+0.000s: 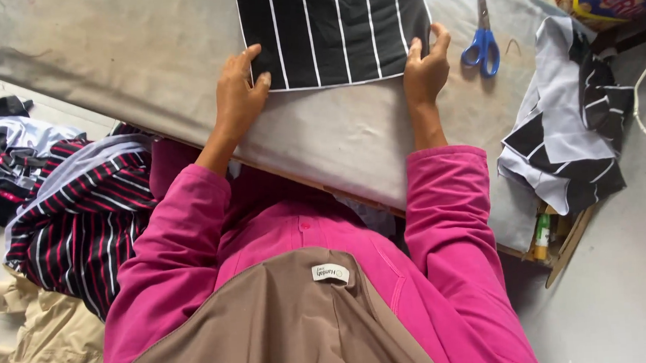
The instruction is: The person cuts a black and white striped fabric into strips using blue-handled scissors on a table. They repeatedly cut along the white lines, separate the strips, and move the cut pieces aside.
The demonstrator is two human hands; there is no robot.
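A person in pink sleeves is leaning over a grey-covered table [147, 58], both hands pressing on a black cloth [333, 30] with thin white stripes lying at 12 o'clock in the frame. The left hand [239, 97] is resting at the cloth's near left corner, fingers curled over the hem, thumb on top. The right hand [426, 69] is gripping the near right corner, fingers spread along the edge. Neither hand is lifting the cloth; it is lying flat on the table. Blue-handled scissors [481, 44] are lying closed at 1 o'clock, just beside the right hand but not touching it. At 3 o'clock a pile of black-and-white scraps [567, 135] is hanging over the table's end. At 9 o'clock a heap of red-striped fabric [74, 216] is sitting on the floor, with beige cloth [40, 336] at 8 o'clock.
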